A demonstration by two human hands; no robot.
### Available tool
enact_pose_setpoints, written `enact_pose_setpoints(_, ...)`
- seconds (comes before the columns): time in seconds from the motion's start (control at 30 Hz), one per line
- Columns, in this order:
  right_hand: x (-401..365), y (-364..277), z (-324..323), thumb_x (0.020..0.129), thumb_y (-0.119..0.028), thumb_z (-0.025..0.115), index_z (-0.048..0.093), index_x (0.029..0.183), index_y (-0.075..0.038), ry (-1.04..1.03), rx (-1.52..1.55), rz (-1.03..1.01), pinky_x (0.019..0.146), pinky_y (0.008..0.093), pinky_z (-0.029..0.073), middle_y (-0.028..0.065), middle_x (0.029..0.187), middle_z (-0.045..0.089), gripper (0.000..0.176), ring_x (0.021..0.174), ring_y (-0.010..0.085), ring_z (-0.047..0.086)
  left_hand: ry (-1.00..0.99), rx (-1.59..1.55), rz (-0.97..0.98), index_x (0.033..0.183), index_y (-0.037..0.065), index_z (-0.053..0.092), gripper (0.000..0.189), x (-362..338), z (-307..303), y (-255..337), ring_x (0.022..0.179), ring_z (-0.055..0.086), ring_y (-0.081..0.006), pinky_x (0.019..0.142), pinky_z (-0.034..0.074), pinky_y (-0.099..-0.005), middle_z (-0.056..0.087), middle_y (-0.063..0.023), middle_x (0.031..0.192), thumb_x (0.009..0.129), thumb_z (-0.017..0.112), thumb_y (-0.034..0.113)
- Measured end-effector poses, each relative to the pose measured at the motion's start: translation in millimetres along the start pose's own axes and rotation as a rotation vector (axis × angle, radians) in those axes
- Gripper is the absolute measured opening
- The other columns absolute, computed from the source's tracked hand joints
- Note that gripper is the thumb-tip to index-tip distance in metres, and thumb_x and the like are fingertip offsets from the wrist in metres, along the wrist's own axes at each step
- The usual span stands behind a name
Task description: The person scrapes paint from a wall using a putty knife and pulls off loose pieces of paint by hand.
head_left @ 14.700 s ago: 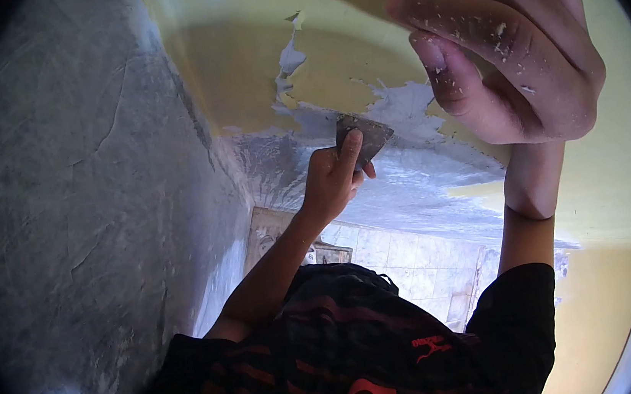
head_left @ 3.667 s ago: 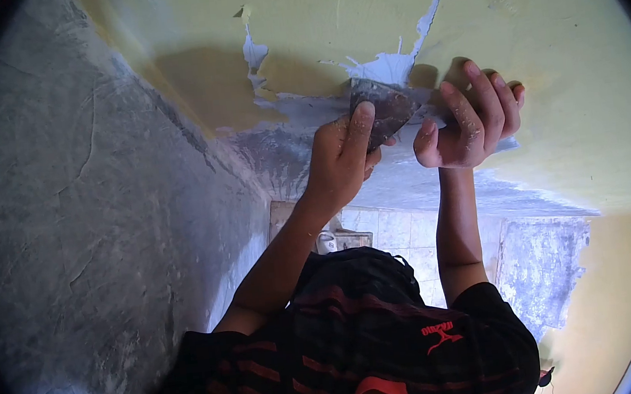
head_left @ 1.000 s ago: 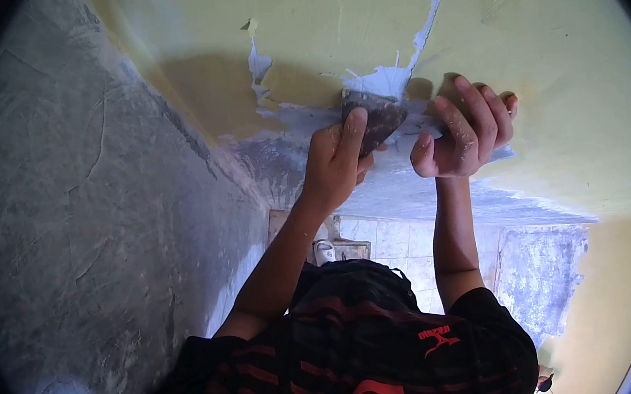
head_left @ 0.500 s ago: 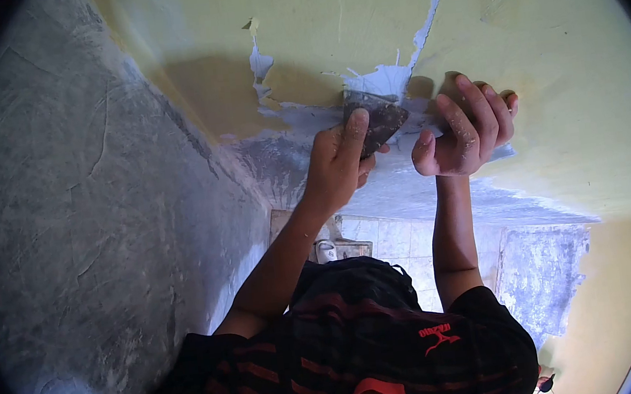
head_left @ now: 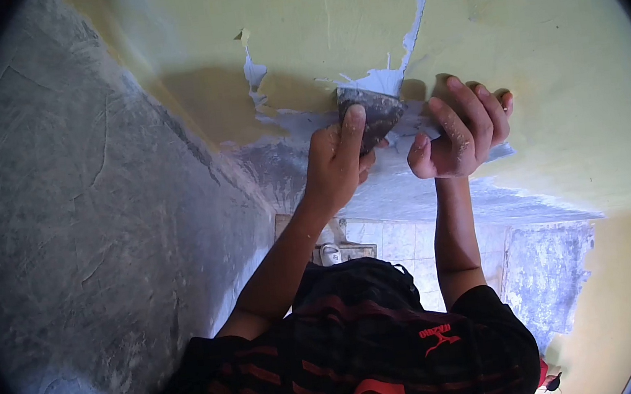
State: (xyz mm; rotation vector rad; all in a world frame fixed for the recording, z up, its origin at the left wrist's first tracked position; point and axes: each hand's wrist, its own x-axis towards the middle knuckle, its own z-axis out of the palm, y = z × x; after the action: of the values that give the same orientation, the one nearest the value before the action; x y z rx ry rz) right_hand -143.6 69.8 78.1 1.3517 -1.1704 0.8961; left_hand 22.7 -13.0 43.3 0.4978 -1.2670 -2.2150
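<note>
My left hand (head_left: 336, 156) is closed round a dark scraper (head_left: 375, 120), the thumb lying on its flat face. The scraper's wide edge meets the wall at the lower border of a white patch of exposed surface (head_left: 380, 81) in the yellow paint. Its handle is hidden in my palm. To the right, my right hand (head_left: 466, 131) is raised against the wall, its fingers apart and slightly curled, holding nothing. Small flakes of debris cling to its fingers and thumb.
The yellow painted wall (head_left: 543, 96) has another torn strip of paint (head_left: 254, 73) at the left. A bare grey wall (head_left: 85, 198) meets it at a corner on my left. Below, a white object (head_left: 330, 254) sits near the tiled floor (head_left: 401, 240).
The view has shifted slightly, so the wall and its patches sit a little further left. The scraper's edge stays against the white patch, and both hands keep nearly the same pose.
</note>
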Motion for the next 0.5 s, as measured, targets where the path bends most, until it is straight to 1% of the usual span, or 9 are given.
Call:
enact_pose_setpoints(0.07,-2.1,-1.5,-0.8,0.086,-0.037,0.06,0.076,0.1,-0.018,-0.004,0.007,0.008,0.123,0.0497,0.028,0.0068,0.117,0.075,0.028,0.125,0.0282,0.055,-0.01,0.014,0.083,0.083,0.001,0.067,0.065,2.3,-0.7,-0.5,0.041,0.036,-0.0031,0.039,0.025,-0.0243,0.042,0.0043,0.052,0.11,0.045,0.055)
enact_pose_setpoints(0.1,-0.6,0.4,0.8,0.086,-0.037,0.06,0.076,0.1,-0.018,0.003,0.013,0.007,0.123,0.0498,0.028,0.0068,0.117,0.075,0.028,0.125,0.0282,0.055,-0.012,0.013,0.09,0.083,0.001,0.067,0.065,2.4,1.0,-2.1,0.041,0.036,-0.0031,0.039,0.025,-0.0243,0.042,0.0043,0.052,0.11,0.045,0.055)
enact_pose_setpoints(0.17,-0.5,-0.3,0.0,0.086,-0.037,0.06,0.076,0.099,-0.018,0.007,0.009,0.007,0.123,0.0498,0.028,0.0068,0.117,0.075,0.029,0.125,0.0283,0.055,0.002,-0.033,0.048,0.083,0.001,0.068,0.064,-1.5,5.2,-6.2,0.041,0.036,-0.0033,0.04,0.026,-0.0247,0.043,0.0044,0.052,0.11,0.045,0.054)
enact_pose_setpoints(0.27,1.4,2.7,2.1,0.086,-0.038,0.06,0.076,0.099,-0.018,0.004,0.004,0.0,0.123,0.0497,0.028,0.007,0.116,0.075,0.029,0.125,0.0285,0.055,-0.014,0.046,0.08,0.084,0.001,0.068,0.064,3.4,-0.3,8.3,0.042,0.036,-0.0035,0.04,0.027,-0.0243,0.043,0.0043,0.052,0.11,0.045,0.054)
enact_pose_setpoints(0.4,-1.3,0.3,1.0,0.085,-0.038,0.06,0.076,0.098,-0.017,0.004,0.004,0.0,0.123,0.0496,0.028,0.0074,0.115,0.075,0.028,0.125,0.0288,0.055,-0.037,0.008,0.075,0.084,0.0,0.069,0.064,-0.3,2.4,7.6,0.043,0.037,-0.0034,0.04,0.027,-0.0239,0.044,0.0041,0.052,0.11,0.045,0.055)
enact_pose_setpoints(0.47,-0.4,0.4,2.4,0.085,-0.038,0.06,0.076,0.098,-0.018,0.012,0.014,-0.003,0.123,0.0496,0.028,0.0074,0.115,0.075,0.028,0.125,0.0288,0.054,0.037,-0.035,0.036,0.084,0.0,0.069,0.066,-2.7,7.8,0.7,0.042,0.036,-0.0035,0.04,0.026,-0.0238,0.042,0.0043,0.052,0.11,0.045,0.056)
enact_pose_setpoints(0.5,-0.9,0.1,2.7,0.085,-0.037,0.06,0.075,0.098,-0.018,0.014,0.022,0.005,0.123,0.0497,0.027,0.0074,0.115,0.075,0.028,0.125,0.0288,0.054,0.036,-0.035,0.039,0.084,0.0,0.069,0.066,0.1,5.7,1.2,0.042,0.036,-0.0035,0.04,0.026,-0.0238,0.042,0.0043,0.052,0.11,0.045,0.056)
